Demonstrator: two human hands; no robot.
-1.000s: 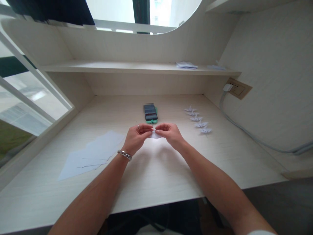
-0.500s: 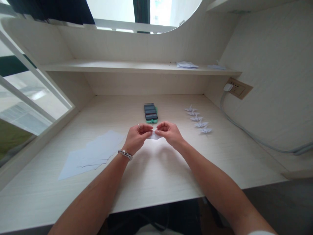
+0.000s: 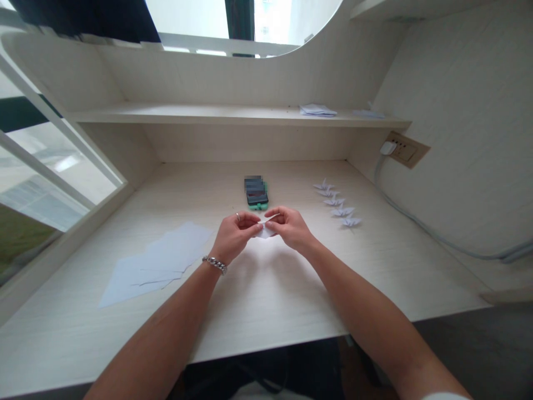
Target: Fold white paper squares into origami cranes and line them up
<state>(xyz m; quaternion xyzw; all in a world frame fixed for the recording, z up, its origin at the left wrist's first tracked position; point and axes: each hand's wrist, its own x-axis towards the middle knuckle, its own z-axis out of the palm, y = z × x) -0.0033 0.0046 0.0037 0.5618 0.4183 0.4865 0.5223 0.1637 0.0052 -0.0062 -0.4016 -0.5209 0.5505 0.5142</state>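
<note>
Both my hands meet over the middle of the desk and pinch a small piece of folded white paper point(image 3: 265, 228) between them. My left hand point(image 3: 234, 235), with a ring and a chain bracelet, grips its left side with closed fingers. My right hand point(image 3: 291, 226) pinches the right side, and a thin flap of the paper sticks up above its fingertips. Just beyond my hands a phone point(image 3: 256, 193) in a green case lies flat. Most of the folded paper is hidden by my fingers.
Loose white sheets point(image 3: 158, 261) lie at the left of the desk point(image 3: 266, 300). Several folded paper cranes point(image 3: 337, 203) stand in a row at the right. More paper point(image 3: 317, 110) rests on the shelf. A grey cable point(image 3: 420, 222) runs from a wall socket point(image 3: 403, 149) along the right.
My hands stayed in place. A flap of the folded paper has lifted up between my fingertips.
</note>
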